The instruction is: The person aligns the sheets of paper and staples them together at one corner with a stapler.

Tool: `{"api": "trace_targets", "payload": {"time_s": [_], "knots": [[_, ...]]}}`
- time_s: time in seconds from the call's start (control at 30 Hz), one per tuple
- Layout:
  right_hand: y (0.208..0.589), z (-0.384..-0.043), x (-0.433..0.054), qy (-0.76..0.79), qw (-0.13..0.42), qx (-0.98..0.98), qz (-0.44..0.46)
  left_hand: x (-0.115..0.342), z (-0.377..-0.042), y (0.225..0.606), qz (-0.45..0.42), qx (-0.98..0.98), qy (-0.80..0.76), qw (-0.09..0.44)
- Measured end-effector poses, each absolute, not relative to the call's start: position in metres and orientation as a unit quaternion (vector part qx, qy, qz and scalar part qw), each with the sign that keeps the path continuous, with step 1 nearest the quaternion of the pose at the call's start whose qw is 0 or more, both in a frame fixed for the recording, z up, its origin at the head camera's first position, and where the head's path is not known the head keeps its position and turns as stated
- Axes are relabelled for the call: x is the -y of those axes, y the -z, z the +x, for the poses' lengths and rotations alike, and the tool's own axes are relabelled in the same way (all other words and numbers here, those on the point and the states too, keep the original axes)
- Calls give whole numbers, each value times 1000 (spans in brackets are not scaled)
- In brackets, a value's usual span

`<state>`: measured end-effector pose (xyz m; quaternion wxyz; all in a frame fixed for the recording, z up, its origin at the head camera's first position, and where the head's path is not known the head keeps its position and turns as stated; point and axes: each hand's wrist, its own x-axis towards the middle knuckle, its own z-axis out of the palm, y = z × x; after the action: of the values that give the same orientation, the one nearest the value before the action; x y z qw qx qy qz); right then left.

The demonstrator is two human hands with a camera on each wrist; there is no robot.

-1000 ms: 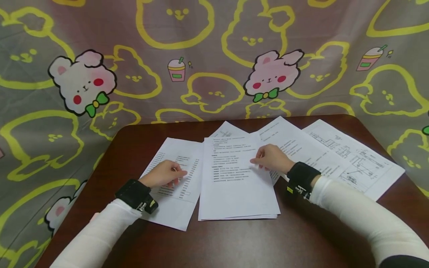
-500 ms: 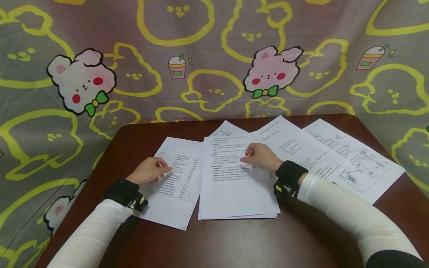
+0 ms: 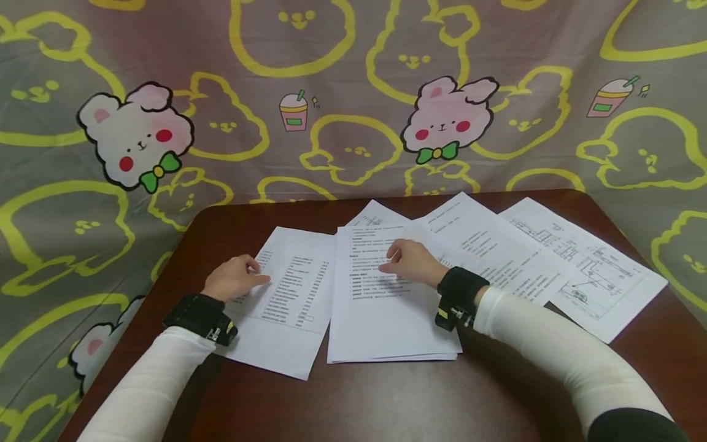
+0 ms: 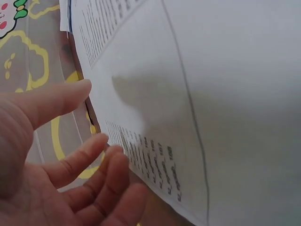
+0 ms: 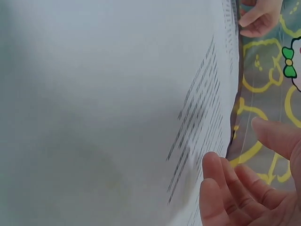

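Observation:
My left hand (image 3: 234,277) hovers over the upper left edge of a printed sheet (image 3: 276,344) at the left. In the left wrist view its thumb and loosely bent fingers (image 4: 117,176) stand apart with nothing between them, and a shadow falls on the paper. Over the right part of the middle stack of printed papers (image 3: 392,328) is my right hand (image 3: 415,261). Its thumb is spread from the relaxed fingers (image 5: 214,197) in the right wrist view, and it holds nothing. Whether either hand touches paper I cannot tell.
More printed sheets (image 3: 469,230) fan out to the right behind the stack, with a page of line drawings (image 3: 602,307) outermost. Another sheet's corner (image 3: 372,212) sticks out behind the stack. The dark brown table (image 3: 375,405) backs onto a cartoon-print curtain (image 3: 353,73).
Both hands have moved left: the left hand towards the left sheet's outer edge, the right hand further across the middle stack. The sheet of drawings has shifted slightly at its lower edge; other papers look unmoved.

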<state>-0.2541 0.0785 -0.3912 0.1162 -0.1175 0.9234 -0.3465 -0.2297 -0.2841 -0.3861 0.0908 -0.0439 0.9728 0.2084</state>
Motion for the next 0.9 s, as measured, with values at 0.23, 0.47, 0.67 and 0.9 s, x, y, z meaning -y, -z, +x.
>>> {"api": "trace_targets", "payload": {"time_s": [0.23, 0.47, 0.67, 0.9], "knots": [[391, -252, -67, 356, 117, -920, -113, 288, -233, 390, -58, -978, -179, 87], [391, -252, -58, 365, 124, -918, -96, 288, -233, 394, -67, -979, -173, 84], [392, -254, -53, 381, 124, -911, -95, 287, -234, 394, -71, -976, -184, 89], [395, -258, -47, 393, 126, -907, -82, 292, -235, 393, -75, -967, -220, 106]]}}
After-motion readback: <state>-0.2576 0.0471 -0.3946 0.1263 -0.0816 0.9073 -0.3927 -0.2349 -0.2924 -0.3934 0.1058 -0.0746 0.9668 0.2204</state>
